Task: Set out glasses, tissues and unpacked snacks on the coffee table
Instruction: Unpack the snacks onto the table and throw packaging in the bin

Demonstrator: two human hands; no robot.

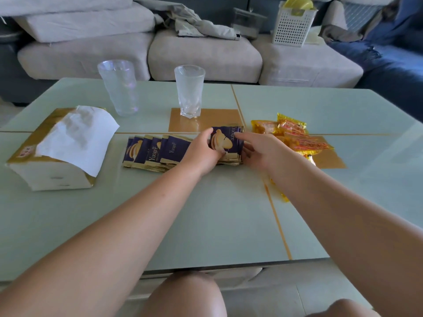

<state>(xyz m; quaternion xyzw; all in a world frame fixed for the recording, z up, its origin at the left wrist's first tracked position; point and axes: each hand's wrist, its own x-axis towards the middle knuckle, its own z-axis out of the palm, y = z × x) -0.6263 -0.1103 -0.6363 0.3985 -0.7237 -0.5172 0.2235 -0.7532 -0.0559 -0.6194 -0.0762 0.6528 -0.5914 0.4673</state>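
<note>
Fanning: both hands work the purple snack packets at the centre of the frame, apparently spreading them into an overlapping row so each one can be seen and taken.
Left hand: the left hand curls round the near end of the small stack, thumb on top of the uppermost packet, seemingly pinning it while the rest slide out leftward.
Right hand: the right hand comes in from the right with fingers fairly straight, fingertips touching the stack's right edge, probably to steady it; I cannot tell whether anything is pinched.
Orange snacks: a loose heap of orange wrapped snacks lies just right of the hands, partly hidden behind the right forearm.
Glasses: two empty glasses stand upright beyond the packets, the left glass in the upper left, the centre glass on a gold square.
Tissues: the tissue pack sits at the left of the frame, one sheet pulled up ready to draw.
Surface: all rest on the pale green coffee table.
Beyond: a grey sofa with a white basket fills the top of the frame.
</note>
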